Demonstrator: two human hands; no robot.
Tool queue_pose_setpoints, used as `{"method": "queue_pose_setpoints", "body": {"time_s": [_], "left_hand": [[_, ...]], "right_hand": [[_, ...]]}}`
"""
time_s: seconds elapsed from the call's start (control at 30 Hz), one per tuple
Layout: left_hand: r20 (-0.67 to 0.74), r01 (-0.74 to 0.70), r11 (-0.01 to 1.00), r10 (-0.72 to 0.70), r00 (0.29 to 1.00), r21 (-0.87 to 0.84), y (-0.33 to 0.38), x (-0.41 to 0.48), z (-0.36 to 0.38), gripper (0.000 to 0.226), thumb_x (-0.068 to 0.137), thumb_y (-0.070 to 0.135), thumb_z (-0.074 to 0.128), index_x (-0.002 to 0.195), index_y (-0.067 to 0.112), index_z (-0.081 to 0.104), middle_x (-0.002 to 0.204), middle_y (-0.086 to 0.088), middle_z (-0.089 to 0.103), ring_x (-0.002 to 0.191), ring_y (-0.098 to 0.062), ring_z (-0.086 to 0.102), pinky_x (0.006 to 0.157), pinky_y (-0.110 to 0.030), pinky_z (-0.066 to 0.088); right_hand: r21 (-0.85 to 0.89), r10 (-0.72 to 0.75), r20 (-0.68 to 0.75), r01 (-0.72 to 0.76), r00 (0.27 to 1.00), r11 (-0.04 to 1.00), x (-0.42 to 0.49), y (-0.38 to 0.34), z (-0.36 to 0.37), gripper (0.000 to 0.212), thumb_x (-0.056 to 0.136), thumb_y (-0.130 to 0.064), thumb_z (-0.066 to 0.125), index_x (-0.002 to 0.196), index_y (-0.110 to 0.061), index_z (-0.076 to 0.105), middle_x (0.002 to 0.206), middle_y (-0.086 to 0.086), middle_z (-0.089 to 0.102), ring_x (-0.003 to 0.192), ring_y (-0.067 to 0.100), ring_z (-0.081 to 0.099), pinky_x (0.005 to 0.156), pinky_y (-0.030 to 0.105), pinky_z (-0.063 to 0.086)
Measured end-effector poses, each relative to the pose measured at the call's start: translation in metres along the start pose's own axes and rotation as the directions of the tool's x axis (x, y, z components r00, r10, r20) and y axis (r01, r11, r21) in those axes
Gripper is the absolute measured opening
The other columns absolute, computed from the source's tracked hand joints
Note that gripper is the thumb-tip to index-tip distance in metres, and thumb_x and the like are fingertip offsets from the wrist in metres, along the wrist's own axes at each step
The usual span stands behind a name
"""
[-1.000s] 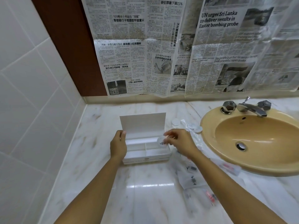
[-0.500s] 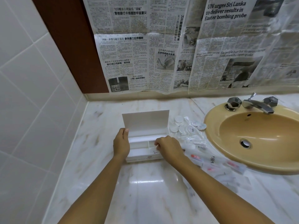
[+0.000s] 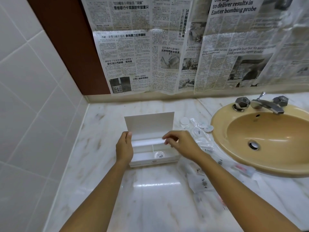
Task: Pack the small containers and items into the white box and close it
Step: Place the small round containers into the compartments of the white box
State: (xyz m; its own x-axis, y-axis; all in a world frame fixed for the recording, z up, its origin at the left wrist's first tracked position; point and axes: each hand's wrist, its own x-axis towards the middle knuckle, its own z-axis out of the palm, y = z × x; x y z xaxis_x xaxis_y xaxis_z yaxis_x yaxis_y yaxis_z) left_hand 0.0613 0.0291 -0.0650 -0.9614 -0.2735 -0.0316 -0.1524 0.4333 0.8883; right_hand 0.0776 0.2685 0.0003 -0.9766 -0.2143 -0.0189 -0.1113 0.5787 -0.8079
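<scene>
The white box stands open on the marble counter, its lid upright at the back. A small round clear container lies in the front right compartment. My left hand grips the box's left wall. My right hand hovers over the box's right end with fingers apart and nothing in them. More small round white containers and clear packets lie to the right of the box.
A tan sink with a metal tap fills the right side. Clear sachets are scattered on the counter in front of the sink. White tiled wall runs along the left; newspaper covers the back wall.
My right hand carried a small clear container to the box, set it in the front right compartment, and has now lifted away empty. The left hand stayed on the box.
</scene>
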Motion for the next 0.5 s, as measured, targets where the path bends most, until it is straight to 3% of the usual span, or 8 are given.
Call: {"method": "queue_pose_setpoints", "body": {"time_s": [0.1, 0.17, 0.23, 0.33, 0.4, 0.5], "left_hand": [[0.001, 0.006, 1.000, -0.006, 1.000, -0.004, 0.000, 0.001, 0.000, 0.030, 0.107, 0.035, 0.034, 0.098, 0.017, 0.056, 0.082, 0.003, 0.058, 0.070, -0.011, 0.048, 0.062, -0.019, 0.040], [0.002, 0.005, 1.000, -0.005, 1.000, -0.008, 0.000, 0.001, 0.000, 0.030, 0.107, 0.036, 0.034, 0.099, 0.017, 0.057, 0.085, 0.002, 0.060, 0.071, -0.011, 0.049, 0.063, -0.020, 0.040], [0.001, 0.008, 1.000, -0.008, 1.000, -0.007, -0.001, 0.001, 0.000, 0.031, 0.107, 0.036, 0.034, 0.099, 0.017, 0.057, 0.085, 0.001, 0.060, 0.070, -0.011, 0.049, 0.063, -0.020, 0.039], [0.001, 0.011, 1.000, -0.011, 1.000, -0.006, -0.001, 0.001, 0.000, 0.030, 0.107, 0.035, 0.034, 0.097, 0.017, 0.056, 0.085, 0.001, 0.060, 0.070, -0.011, 0.049, 0.063, -0.020, 0.039], [0.003, 0.011, 1.000, -0.011, 1.000, -0.017, -0.002, 0.001, 0.001, 0.031, 0.107, 0.036, 0.034, 0.097, 0.017, 0.056, 0.083, 0.001, 0.059, 0.070, -0.011, 0.048, 0.063, -0.022, 0.040], [0.001, 0.009, 1.000, -0.009, 1.000, -0.016, -0.003, 0.002, 0.001, 0.030, 0.107, 0.036, 0.035, 0.095, 0.017, 0.055, 0.081, 0.003, 0.057, 0.069, -0.012, 0.047, 0.063, -0.023, 0.039]], "right_hand": [[-0.041, 0.086, -0.297, -0.103, 0.951, 0.994, 0.009, 0.015, -0.022, 0.024, 0.087, -0.008, 0.056, 0.094, -0.021, 0.075, 0.075, -0.007, 0.072, 0.071, 0.007, 0.064, 0.067, 0.024, 0.048], [-0.112, 0.151, -0.398, -0.212, 0.905, 0.971, 0.016, 0.033, -0.038, 0.024, 0.088, -0.012, 0.054, 0.100, -0.020, 0.074, 0.086, -0.004, 0.071, 0.080, 0.014, 0.064, 0.068, 0.027, 0.043], [-0.252, 0.221, -0.369, -0.326, 0.903, 0.911, 0.024, 0.056, -0.052, 0.028, 0.091, -0.023, 0.055, 0.116, -0.021, 0.068, 0.106, 0.003, 0.065, 0.098, 0.023, 0.061, 0.076, 0.031, 0.043], [-0.561, 0.363, -0.201, -0.411, 0.910, 0.719, 0.032, 0.083, -0.063, 0.048, 0.094, -0.048, 0.051, 0.138, -0.027, 0.050, 0.133, 0.009, 0.046, 0.121, 0.031, 0.044, 0.096, 0.043, 0.040], [-0.659, 0.410, -0.165, -0.409, 0.897, 0.631, 0.036, 0.091, -0.066, 0.049, 0.094, -0.051, 0.048, 0.135, -0.026, 0.052, 0.132, 0.008, 0.042, 0.120, 0.030, 0.039, 0.096, 0.043, 0.037], [-0.650, 0.418, -0.206, -0.443, 0.885, 0.617, 0.038, 0.096, -0.067, 0.041, 0.090, -0.049, 0.054, 0.121, -0.024, 0.063, 0.126, 0.007, 0.044, 0.116, 0.029, 0.040, 0.093, 0.041, 0.036]]}}
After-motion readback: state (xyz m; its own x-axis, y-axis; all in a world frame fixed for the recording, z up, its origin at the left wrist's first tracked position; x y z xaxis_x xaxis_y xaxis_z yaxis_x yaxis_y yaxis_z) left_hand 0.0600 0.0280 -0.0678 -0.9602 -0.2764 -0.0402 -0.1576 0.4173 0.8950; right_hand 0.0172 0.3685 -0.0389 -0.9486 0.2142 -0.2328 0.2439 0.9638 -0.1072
